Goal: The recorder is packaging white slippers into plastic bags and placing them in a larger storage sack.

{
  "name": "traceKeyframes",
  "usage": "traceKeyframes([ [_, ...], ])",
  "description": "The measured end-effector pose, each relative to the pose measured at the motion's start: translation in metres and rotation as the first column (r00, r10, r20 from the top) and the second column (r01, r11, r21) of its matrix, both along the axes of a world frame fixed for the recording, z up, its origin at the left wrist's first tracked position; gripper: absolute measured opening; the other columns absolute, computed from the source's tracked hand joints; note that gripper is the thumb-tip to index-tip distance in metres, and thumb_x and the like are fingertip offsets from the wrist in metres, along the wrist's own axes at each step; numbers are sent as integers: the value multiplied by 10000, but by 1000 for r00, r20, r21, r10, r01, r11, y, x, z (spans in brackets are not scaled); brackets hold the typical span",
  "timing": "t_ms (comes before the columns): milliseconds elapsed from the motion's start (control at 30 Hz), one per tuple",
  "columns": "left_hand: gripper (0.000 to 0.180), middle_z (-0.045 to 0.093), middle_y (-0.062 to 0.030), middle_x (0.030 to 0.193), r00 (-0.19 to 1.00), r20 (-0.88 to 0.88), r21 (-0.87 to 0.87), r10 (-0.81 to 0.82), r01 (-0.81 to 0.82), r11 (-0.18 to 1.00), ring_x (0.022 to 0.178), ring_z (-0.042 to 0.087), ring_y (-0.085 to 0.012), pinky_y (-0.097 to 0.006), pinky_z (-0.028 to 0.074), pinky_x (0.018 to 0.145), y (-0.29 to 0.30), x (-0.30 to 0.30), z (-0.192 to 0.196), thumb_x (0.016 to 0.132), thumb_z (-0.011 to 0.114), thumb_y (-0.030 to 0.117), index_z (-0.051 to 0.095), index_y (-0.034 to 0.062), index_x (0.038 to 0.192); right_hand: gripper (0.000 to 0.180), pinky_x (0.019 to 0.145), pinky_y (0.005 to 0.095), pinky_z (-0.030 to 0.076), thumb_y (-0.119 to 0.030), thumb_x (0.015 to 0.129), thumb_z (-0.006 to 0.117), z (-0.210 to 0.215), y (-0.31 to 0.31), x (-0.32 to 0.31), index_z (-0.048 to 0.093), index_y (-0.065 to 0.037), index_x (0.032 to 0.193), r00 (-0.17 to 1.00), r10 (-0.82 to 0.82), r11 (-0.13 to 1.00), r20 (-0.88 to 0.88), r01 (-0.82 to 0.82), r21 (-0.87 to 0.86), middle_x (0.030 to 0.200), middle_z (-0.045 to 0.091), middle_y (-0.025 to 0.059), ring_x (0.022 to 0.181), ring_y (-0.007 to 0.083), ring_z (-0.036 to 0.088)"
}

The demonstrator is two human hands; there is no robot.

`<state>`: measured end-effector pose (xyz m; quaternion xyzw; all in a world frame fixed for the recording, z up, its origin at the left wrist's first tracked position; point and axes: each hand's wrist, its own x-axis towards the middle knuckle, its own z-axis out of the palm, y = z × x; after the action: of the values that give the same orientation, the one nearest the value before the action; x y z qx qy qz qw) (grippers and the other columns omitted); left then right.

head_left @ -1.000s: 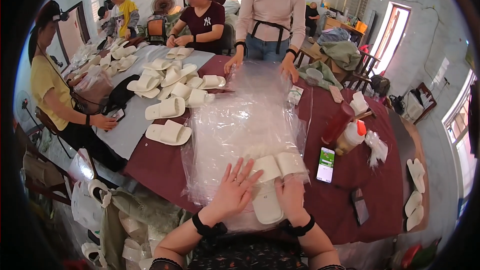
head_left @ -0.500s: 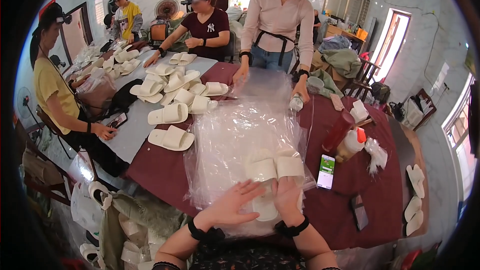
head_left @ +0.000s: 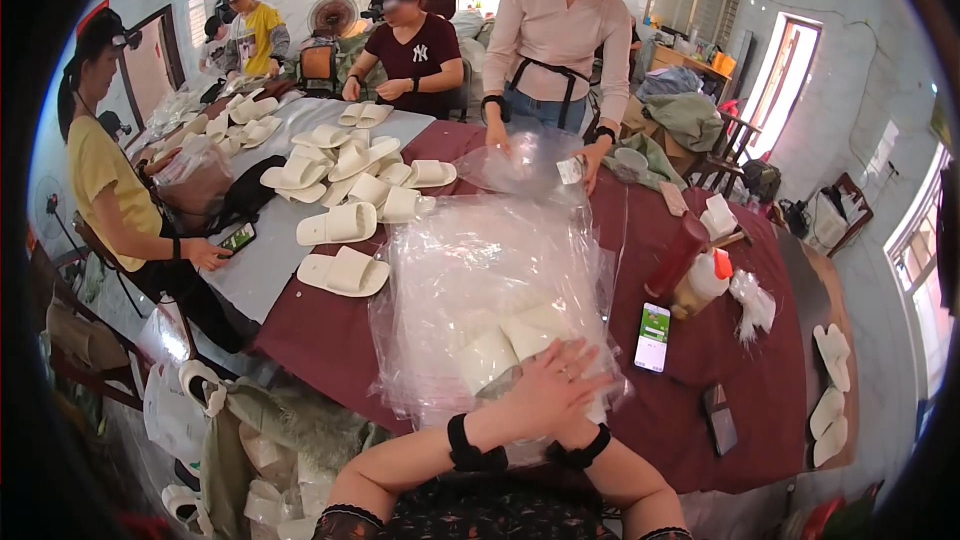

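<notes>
A pair of white open-toe slippers (head_left: 488, 358) lies under or inside clear plastic on a stack of clear plastic bags (head_left: 470, 260), in front of me. My left hand (head_left: 548, 385) reaches across to the right, fingers stretched out, over the slippers' near part. Beneath it is my right hand (head_left: 577, 427), its wrist showing and its fingers mostly covered by the left and blurred. Whether the right hand grips the plastic is hidden. Both wrists wear black bands.
Loose slippers (head_left: 350, 165) lie piled to the left. A phone (head_left: 652, 338), dark red cylinder (head_left: 680, 258), jug (head_left: 705, 285) and dark device (head_left: 719, 420) are on the right. Across the table (head_left: 330, 335), a person's hands (head_left: 590, 162) hold clear plastic. Other people stand or sit around it.
My left hand has moved right, from beside my right hand to crossing over it. The slippers have turned and shifted left. The person opposite has lifted and spread a piece of clear plastic.
</notes>
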<state>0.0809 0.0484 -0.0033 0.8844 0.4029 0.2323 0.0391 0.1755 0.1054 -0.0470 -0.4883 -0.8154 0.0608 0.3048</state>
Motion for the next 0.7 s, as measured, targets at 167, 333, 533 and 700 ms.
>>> traceKeyframes([
  [167, 462, 178, -161, 1609, 933, 225, -238, -282, 333, 912, 1493, 100, -378, -552, 72, 1197, -35, -8, 21, 1045, 385, 269, 387, 177, 1498, 327, 693, 498, 512, -306, 953, 526, -3, 21, -14, 622, 5, 914, 987, -158, 972, 23, 160, -173, 990, 612, 210, 835, 383, 636],
  [333, 478, 180, -173, 1606, 933, 214, -278, -291, 344, 897, 1487, 112, -395, -530, 82, 1201, -51, -23, 47, 1027, 423, 239, 384, 160, 1497, 336, 657, 517, 509, -285, 962, 539, 18, 41, -52, 611, 28, 860, 991, -115, 993, -70, 116, 14, 973, 604, 239, 762, 412, 635],
  [533, 632, 231, -202, 1584, 963, 204, -210, -177, 220, 953, 1471, 175, -402, -496, 160, 1193, -53, -53, 61, 902, 617, 300, 414, 134, 1477, 339, 841, 518, 482, -284, 953, 547, 3, 62, -82, 577, 33, 1069, 1000, -28, 996, -3, 27, -90, 1060, 576, 264, 971, 428, 588],
  [700, 643, 455, -182, 1442, 821, 553, -298, 144, 34, 954, 1349, 411, -346, -446, 344, 1100, -75, -103, 43, 782, 769, 233, 540, 88, 1365, 627, 1124, 526, 301, -256, 891, 611, -44, 3, -24, 405, -13, 1432, 856, 517, 854, -2, -516, 59, 1430, 377, 304, 1394, 417, 301],
])
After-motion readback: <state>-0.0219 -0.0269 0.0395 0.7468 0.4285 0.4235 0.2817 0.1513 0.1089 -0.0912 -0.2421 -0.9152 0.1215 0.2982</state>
